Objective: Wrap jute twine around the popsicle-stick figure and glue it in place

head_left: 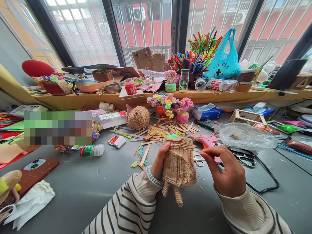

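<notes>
My left hand (pixel 159 161) grips the left side of a twine-wrapped craft piece (pixel 179 162), its thumb near the top edge and its other fingers hidden behind. Rows of jute twine cover most of the piece, with bare wooden sticks showing in a gap near the top, and two wrapped legs hang below. To the right, my right hand (pixel 224 169) pinches a strand of twine (pixel 198 151) between thumb and fingertips, pulled out from the piece. Behind lie a pink glue gun (pixel 206 140) and small white-handled scissors (pixel 199 160).
A ball of twine (pixel 138 117) rests beyond loose craft sticks (pixel 146 152). Black scissors (pixel 245 159) and a black cable (pixel 270 187) lie at right. Left are a plastic bottle (pixel 91 150), a phone (pixel 36 167) and crumpled tissue (pixel 36 201). Pipe cleaners (pixel 190 63) crowd the windowsill.
</notes>
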Tool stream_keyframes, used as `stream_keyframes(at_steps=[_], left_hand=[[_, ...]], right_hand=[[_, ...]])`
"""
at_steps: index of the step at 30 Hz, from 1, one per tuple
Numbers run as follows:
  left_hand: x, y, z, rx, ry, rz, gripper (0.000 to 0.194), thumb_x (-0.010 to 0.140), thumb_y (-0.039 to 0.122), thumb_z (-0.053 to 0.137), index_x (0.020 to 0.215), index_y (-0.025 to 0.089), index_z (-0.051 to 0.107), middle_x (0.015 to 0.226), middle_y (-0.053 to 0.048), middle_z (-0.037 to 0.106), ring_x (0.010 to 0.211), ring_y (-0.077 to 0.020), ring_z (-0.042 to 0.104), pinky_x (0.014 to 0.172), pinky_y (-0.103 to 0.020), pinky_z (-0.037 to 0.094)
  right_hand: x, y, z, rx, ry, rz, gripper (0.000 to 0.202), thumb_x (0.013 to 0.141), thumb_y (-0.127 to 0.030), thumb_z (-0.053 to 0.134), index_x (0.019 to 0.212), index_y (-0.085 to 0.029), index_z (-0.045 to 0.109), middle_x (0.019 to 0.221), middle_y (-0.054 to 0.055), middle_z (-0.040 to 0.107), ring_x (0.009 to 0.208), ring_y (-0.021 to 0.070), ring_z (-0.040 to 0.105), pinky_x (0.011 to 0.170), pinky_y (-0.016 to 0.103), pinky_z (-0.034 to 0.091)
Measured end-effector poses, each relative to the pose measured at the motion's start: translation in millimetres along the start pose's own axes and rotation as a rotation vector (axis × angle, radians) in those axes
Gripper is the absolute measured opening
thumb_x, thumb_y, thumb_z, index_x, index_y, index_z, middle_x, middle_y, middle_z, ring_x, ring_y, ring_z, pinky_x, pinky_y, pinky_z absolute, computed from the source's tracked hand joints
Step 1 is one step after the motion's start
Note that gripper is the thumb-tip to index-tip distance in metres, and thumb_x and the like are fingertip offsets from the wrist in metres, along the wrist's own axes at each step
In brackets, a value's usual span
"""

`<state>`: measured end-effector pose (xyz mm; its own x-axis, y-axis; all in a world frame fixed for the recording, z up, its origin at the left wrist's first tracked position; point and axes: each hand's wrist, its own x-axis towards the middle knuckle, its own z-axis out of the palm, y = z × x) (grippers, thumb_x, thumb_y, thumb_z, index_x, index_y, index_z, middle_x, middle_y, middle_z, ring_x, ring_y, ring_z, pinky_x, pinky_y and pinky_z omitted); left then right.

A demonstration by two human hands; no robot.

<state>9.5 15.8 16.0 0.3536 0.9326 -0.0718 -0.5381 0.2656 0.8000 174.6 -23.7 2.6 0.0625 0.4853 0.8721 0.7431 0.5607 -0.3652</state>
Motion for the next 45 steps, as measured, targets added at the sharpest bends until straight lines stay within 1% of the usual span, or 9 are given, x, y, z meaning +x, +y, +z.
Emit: stream_keyframes(at_steps=[6,12,17,20,25,32,36,41,45], left_hand=[[-0.3,3.9,-1.4,-0.03,0.014,0.032,0.04,0.063,0.052,0.068,0.084,0.018,0.066,0.09,-0.009,0.076,0.111,-0.0353,0.064,0.094,-0.043,0.051],[-2.3,2.3,-6.5,0.012,0.003,0.093,0.037,0.067,0.053,0.064,0.08,0.018,0.066,0.088,-0.009,0.075,0.114,-0.0339,0.062,0.1,-0.043,0.047],[-2.2,1.7,-7.9,-0.018,-0.025,0.073,0.039,0.064,0.054,0.067,0.079,0.018,0.067,0.088,-0.009,0.075,0.117,-0.0349,0.06,0.104,-0.044,0.044],[-2.8,1.9,-7.4,-0.043,-0.034,0.059,0.039,0.063,0.053,0.068,0.079,0.018,0.067,0.094,-0.009,0.075,0.122,-0.0345,0.056,0.107,-0.043,0.042],[-5.1,2.0,-6.6,-0.086,-0.053,-0.021,0.043,0.06,0.054,0.07,0.082,0.017,0.069,0.097,-0.01,0.075,0.124,-0.0362,0.055,0.105,-0.044,0.044],[-5.7,-0.2,-8.5,-0.108,-0.126,-0.04,0.051,0.062,0.056,0.069,0.093,0.016,0.07,0.104,-0.011,0.074,0.124,-0.0369,0.054,0.104,-0.046,0.045],[-4.8,-1.3,-9.8,-0.123,-0.185,-0.043,0.053,0.062,0.057,0.069,0.096,0.016,0.07,0.103,-0.011,0.074,0.122,-0.0362,0.056,0.105,-0.045,0.044],[-6.4,-1.3,-9.7,-0.125,-0.148,0.004,0.044,0.063,0.053,0.072,0.087,0.016,0.074,0.097,-0.009,0.076,0.119,-0.0355,0.059,0.106,-0.045,0.044],[-7.8,-0.6,-7.3,-0.144,-0.189,-0.001,0.043,0.064,0.052,0.072,0.087,0.016,0.075,0.096,-0.009,0.076,0.118,-0.0362,0.059,0.103,-0.047,0.046]], right_hand=[[3.6,-3.3,-2.3,0.01,-0.041,-0.075,0.006,0.09,-0.017,0.058,0.087,-0.022,0.058,0.074,0.0,0.065,0.065,0.0124,0.06,0.057,0.025,0.048],[9.5,-16.3,-5.1,0.035,0.001,-0.099,0.007,0.09,-0.017,0.058,0.085,-0.022,0.059,0.07,-0.001,0.065,0.061,0.0133,0.061,0.052,0.026,0.048],[11.3,-15.5,-6.1,0.032,-0.004,-0.11,0.007,0.089,-0.016,0.058,0.085,-0.021,0.059,0.07,0.0,0.065,0.06,0.0126,0.061,0.052,0.025,0.049],[9.9,-13.9,-5.3,0.064,-0.038,-0.067,0.008,0.088,-0.015,0.058,0.083,-0.021,0.059,0.07,-0.001,0.063,0.059,0.0113,0.059,0.052,0.023,0.049],[6.7,-10.9,-4.5,0.223,-0.09,0.091,0.008,0.086,-0.016,0.06,0.08,-0.021,0.06,0.068,-0.001,0.06,0.056,0.0096,0.053,0.05,0.021,0.046],[3.9,-9.4,-3.8,0.305,-0.125,0.179,0.007,0.086,-0.019,0.062,0.079,-0.021,0.061,0.069,-0.001,0.06,0.059,0.0111,0.056,0.05,0.022,0.047],[3.0,-9.1,-3.8,0.313,-0.124,0.181,0.006,0.086,-0.019,0.062,0.081,-0.021,0.061,0.069,0.0,0.06,0.059,0.0112,0.056,0.049,0.022,0.047],[2.1,-6.4,-5.5,0.309,-0.18,0.155,0.006,0.087,-0.02,0.062,0.083,-0.023,0.06,0.07,-0.001,0.06,0.06,0.0103,0.057,0.051,0.02,0.048],[2.6,-6.9,-5.6,0.304,-0.158,0.181,0.007,0.088,-0.021,0.061,0.082,-0.024,0.059,0.07,-0.002,0.059,0.061,0.0101,0.056,0.051,0.02,0.048]])
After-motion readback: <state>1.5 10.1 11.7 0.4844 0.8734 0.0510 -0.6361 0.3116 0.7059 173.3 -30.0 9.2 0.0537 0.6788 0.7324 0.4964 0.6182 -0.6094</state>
